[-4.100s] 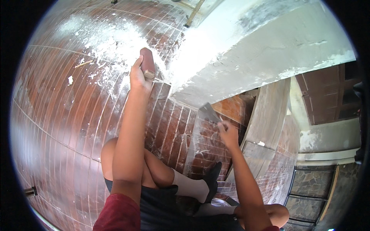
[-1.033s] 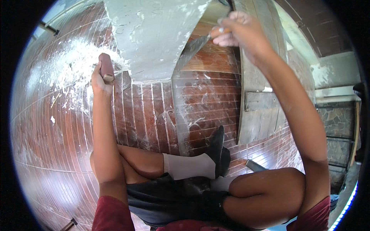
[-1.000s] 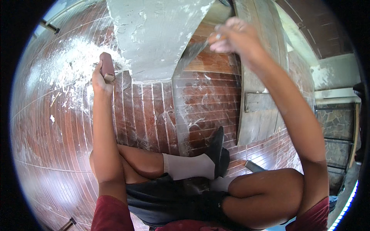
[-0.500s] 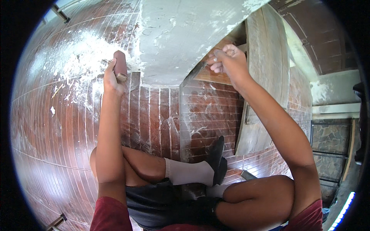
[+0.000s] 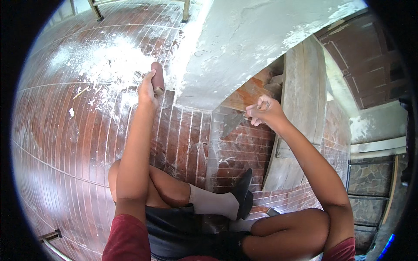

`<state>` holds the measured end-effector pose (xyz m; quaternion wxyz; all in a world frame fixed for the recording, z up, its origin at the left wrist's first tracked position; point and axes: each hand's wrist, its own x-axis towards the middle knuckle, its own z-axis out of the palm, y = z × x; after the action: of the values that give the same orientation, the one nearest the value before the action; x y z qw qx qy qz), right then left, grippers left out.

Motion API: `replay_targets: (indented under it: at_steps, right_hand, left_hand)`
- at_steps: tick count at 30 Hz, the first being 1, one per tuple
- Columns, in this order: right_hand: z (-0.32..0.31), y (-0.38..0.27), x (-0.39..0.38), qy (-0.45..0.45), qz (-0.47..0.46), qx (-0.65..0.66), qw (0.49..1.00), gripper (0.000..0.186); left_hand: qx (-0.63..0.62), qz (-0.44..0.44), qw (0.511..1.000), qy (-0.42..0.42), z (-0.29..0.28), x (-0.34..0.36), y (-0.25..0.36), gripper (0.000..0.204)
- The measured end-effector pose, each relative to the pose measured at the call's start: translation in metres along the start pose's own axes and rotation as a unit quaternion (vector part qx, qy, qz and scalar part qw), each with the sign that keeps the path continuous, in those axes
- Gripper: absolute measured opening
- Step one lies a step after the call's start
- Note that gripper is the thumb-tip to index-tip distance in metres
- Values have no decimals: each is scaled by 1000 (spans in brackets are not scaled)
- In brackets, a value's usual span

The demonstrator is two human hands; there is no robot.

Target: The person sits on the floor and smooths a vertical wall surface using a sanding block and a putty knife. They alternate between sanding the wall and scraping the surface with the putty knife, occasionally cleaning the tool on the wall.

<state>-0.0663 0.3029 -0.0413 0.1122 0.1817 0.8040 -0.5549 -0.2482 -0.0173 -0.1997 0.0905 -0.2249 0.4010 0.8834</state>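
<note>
Brown floor point(image 5: 61, 135) carries white powder point(image 5: 111, 61) — the left hand point(image 5: 148, 90) clamps fingers on a maroon block point(image 5: 157, 78), the right hand point(image 5: 271, 115) on a scraper point(image 5: 232, 123).

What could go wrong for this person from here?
The right hand holds a scraper near the wall; a slip might gouge it. Both hands are bare, so the blade could nick the fingers. White debris covers part of the floor, so dust may rise or footing turn slick.
</note>
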Motion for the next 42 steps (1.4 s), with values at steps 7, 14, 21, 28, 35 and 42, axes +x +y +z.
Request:
replay_targets:
  at_steps: [7, 14, 21, 28, 35, 42]
  right_hand:
    - [-26, -58, -36, 87, -142, 49, 985, 28]
    - [-32, -79, -18, 100, -205, 42, 973, 31]
    - [35, -2, 25, 19, -155, 2, 988, 19]
    - [5, -7, 27, -27, -167, 3, 986, 24]
    - [-12, 10, 35, 24, -188, 109, 976, 23]
    - [25, 81, 58, 113, -204, 212, 949, 16]
  left_hand:
    - [31, -19, 998, 45, -15, -24, -7, 27]
    - [499, 126, 857, -8, -61, -73, -46, 56]
    - [828, 221, 513, 56, -66, -126, -77, 74]
    - [843, 278, 454, 69, -74, -160, -104, 66]
    - [847, 324, 396, 142, -62, -140, -132, 58]
    - [833, 394, 367, 127, -49, -139, -138, 53]
